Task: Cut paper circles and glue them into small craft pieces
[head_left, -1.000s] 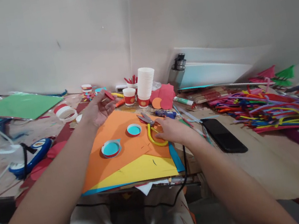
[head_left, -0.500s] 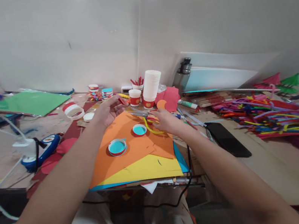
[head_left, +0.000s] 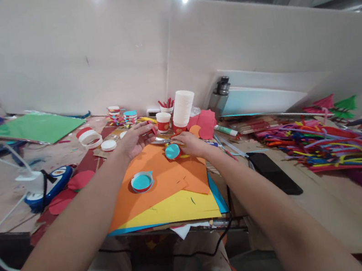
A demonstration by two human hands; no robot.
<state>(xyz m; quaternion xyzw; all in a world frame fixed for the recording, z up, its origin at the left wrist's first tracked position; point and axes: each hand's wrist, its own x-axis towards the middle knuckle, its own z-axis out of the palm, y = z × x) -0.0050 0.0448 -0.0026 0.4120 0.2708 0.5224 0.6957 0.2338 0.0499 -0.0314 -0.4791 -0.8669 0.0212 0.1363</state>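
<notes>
My left hand (head_left: pixel 137 139) is closed, its thumb and fingers pinching a small red piece (head_left: pixel 153 131), partly hidden. Across from it, my right hand (head_left: pixel 187 142) is curled over a pair of scissors (head_left: pixel 160 141), the blades pointing left towards my left hand. Most of the yellow handle is covered. A shallow cup bottom with a blue disc (head_left: pixel 172 151) leans tilted against the right fingers; whether they grip it I cannot tell. Nearer me, a second blue-lined cup bottom (head_left: pixel 141 182) with a red rim lies on the orange paper (head_left: pixel 162 189).
Behind my hands stand a red-and-white paper cup (head_left: pixel 164 122) and a tall cup stack (head_left: pixel 183 107). A black phone (head_left: pixel 274 173) and a heap of pipe cleaners (head_left: pixel 335 142) are to the right. Leftward sit cut cup rings (head_left: pixel 89 138) and a blue power strip (head_left: pixel 49 190).
My right hand and the scissors have shifted left. The blue-disc cup bottom beside it has risen and tilted. The red piece in my left hand now shows less.
</notes>
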